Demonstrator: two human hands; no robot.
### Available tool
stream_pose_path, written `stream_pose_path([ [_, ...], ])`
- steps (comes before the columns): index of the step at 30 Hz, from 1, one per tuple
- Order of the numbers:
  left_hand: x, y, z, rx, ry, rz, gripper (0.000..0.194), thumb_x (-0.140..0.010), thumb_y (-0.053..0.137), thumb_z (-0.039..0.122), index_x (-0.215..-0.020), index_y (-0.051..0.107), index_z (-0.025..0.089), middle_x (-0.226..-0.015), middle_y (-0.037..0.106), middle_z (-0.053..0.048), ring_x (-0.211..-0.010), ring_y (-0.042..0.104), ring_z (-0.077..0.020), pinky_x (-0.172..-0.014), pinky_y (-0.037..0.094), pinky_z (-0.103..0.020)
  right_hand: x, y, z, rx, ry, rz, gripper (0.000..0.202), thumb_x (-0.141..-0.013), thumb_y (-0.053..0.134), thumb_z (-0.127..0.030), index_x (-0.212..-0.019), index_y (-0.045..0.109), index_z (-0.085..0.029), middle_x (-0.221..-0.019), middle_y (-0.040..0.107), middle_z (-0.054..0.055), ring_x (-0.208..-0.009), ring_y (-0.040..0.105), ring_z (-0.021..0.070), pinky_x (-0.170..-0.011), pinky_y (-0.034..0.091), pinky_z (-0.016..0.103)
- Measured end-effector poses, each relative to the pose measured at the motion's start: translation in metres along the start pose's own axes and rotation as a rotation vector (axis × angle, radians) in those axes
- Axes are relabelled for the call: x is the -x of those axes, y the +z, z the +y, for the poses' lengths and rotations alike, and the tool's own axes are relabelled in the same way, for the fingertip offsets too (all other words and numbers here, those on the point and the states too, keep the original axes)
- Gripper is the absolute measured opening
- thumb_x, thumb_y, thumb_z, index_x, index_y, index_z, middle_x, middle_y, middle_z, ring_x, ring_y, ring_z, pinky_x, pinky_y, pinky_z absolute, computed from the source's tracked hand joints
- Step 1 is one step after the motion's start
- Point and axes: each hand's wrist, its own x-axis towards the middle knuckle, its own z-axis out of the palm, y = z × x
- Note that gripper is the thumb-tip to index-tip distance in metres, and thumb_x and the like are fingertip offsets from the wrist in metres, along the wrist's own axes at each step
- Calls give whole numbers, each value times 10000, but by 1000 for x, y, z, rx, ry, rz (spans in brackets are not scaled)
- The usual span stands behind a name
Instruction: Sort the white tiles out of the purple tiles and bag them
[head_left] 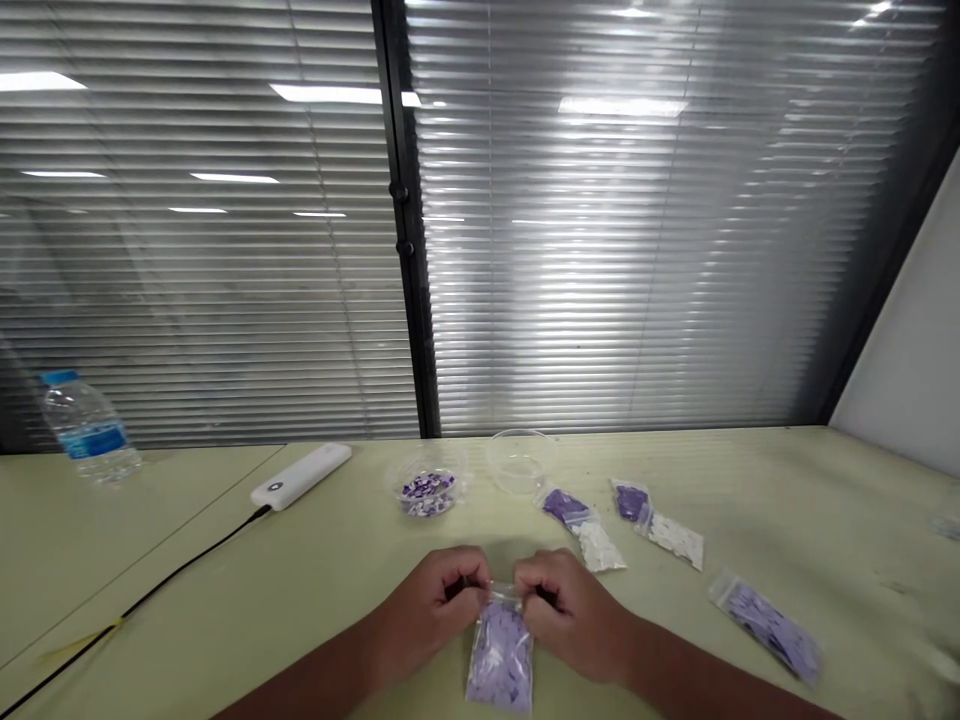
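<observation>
My left hand (439,600) and my right hand (570,605) both pinch the top edge of a small clear zip bag of pale purple pieces (501,660), which lies flat on the pale green table (300,600) near its front edge. The fingers of both hands are curled on the bag's mouth, left and right of its middle. Beyond the hands stands a clear bowl with purple and white pieces (427,488) and an empty clear bowl (519,462) beside it.
Three more small bags lie to the right: two with purple and white pieces (583,525) (660,522) and one purple bag (769,625). A white power bank (301,475) with a black cable and a water bottle (88,428) sit at the left. Window blinds stand behind.
</observation>
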Motion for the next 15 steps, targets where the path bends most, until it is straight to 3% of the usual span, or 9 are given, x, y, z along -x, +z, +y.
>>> stream_pose_path([
  [6, 0, 2, -3, 14, 1, 5, 74, -792, 557, 200, -724, 556, 170, -684, 451, 49, -675, 404, -131, -618, 305, -243, -1, 0, -1, 1, 10, -7, 206, -653, 493, -56, -582, 359, -197, -537, 288, -77, -536, 302, 90, -525, 195, 252],
  [10, 1, 3, -1, 27, -9, 4, 60, -744, 535, 140, -741, 590, 165, -715, 536, 33, -699, 454, -140, -641, 326, -245, 0, 1, -1, -2, 14, -2, 220, -646, 493, -63, -576, 338, -201, -531, 273, -74, -534, 289, 96, -526, 192, 260],
  [15, 2, 2, 1, 58, -29, -3, 56, -788, 573, 199, -747, 587, 164, -711, 513, 35, -695, 427, -140, -638, 315, -248, 0, -3, -3, -10, -13, -20, 205, -706, 464, -104, -600, 322, -208, -566, 302, -52, -579, 344, 124, -561, 237, 269],
])
